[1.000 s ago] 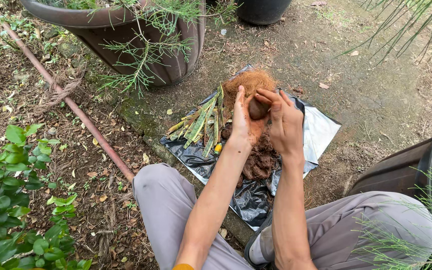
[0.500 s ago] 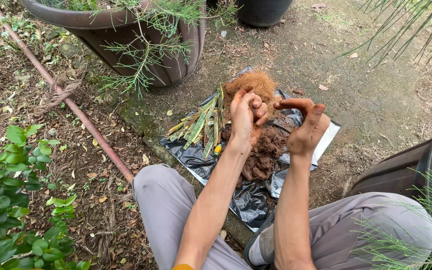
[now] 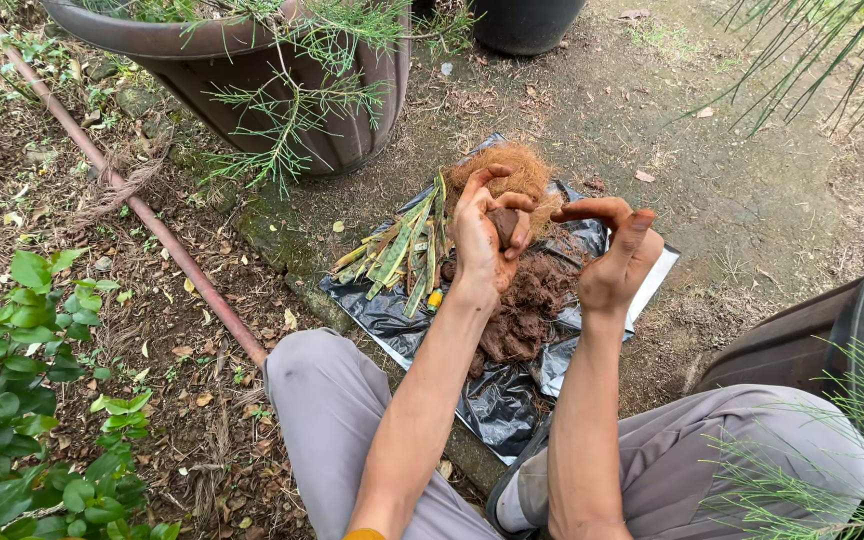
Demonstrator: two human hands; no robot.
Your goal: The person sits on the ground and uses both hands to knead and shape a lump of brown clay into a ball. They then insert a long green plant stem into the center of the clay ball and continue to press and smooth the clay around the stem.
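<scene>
- Leaf strips (image 3: 399, 252) lie at 9 o'clock on black plastic sheet (image 3: 497, 400).
- Left hand (image 3: 482, 240) fingers closed around brown clump (image 3: 504, 225), apparently half shaped; loose fibre heap (image 3: 522, 310) remains at 6 o'clock.
- Right hand (image 3: 614, 262) empty, fingers spread, at 3 o'clock.

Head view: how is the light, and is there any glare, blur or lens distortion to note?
Head view: soft, even daylight with no hard shadows; mild glare on the black plastic sheet; left hand holding a soil clump and right hand are sharp; wide-angle bending shows at the large pot near the edge.
</scene>
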